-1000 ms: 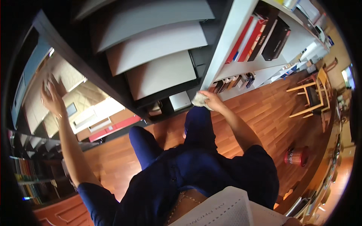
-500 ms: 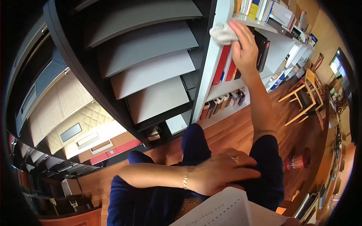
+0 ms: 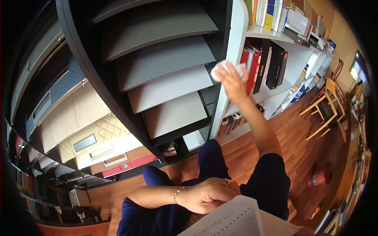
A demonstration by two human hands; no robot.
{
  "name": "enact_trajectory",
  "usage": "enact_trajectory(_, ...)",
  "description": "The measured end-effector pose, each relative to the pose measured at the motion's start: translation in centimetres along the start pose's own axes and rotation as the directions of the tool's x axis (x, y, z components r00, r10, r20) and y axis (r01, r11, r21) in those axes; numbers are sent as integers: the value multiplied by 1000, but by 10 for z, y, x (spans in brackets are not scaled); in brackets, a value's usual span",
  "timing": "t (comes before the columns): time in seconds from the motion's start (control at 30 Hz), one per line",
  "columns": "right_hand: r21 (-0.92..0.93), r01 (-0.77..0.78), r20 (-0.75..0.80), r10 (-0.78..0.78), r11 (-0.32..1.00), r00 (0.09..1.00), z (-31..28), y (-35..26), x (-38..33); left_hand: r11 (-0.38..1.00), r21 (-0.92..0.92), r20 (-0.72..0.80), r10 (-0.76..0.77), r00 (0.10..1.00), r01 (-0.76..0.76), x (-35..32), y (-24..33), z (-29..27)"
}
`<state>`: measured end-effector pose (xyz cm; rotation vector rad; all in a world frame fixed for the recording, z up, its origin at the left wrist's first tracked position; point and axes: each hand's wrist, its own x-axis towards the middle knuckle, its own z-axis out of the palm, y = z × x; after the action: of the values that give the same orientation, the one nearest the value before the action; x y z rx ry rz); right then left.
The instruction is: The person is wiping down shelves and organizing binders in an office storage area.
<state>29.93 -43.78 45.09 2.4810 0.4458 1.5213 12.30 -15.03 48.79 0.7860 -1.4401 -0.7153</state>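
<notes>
My right hand (image 3: 233,84) is raised at the front edge of a white shelf panel (image 3: 236,37). Its fingers press a crumpled white cloth (image 3: 220,70) against that edge, around mid-height. Low over my lap, my left hand (image 3: 210,195) is folded in, its fingers curled with nothing visible in them; some fingertips are hidden. A thin bracelet circles that wrist, and a ring shows on one finger. White dotted material (image 3: 236,214) juts up from the lower edge, close in front of the left hand.
Left of the panel, a dark rack holds tilted grey and white boards (image 3: 169,90). Red and black books (image 3: 258,67) stand on the white shelves at right. Quilted beige panels (image 3: 94,135) fill the rack at left. A wooden chair (image 3: 328,106) and a red basket (image 3: 319,177) are on the floor.
My right hand has slid the cloth down along the white panel's edge. The left hand's spread fingers have curled in, and it has drawn slightly left. The view has shifted a little.
</notes>
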Motion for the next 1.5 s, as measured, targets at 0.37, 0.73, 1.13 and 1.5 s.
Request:
enact_trajectory(0.37,143,149,280,-184,978,942,56,-19,-120,-292,837,-417,205,885,463,-80,68,-98)
enact_trajectory(0.73,137,21,-598,66,990,799,-34,52,133,-894,299,-235,270,934,334,-66,182,-182)
enact_trajectory(1.13,494,-360,35,396,791,918,39,-59,-172,-880,274,-86,378,922,387,-78,157,-243)
enact_trajectory(1.5,230,-651,244,604,724,758,94,-19,-192,-852,279,37,470,882,443,-63,130,-257)
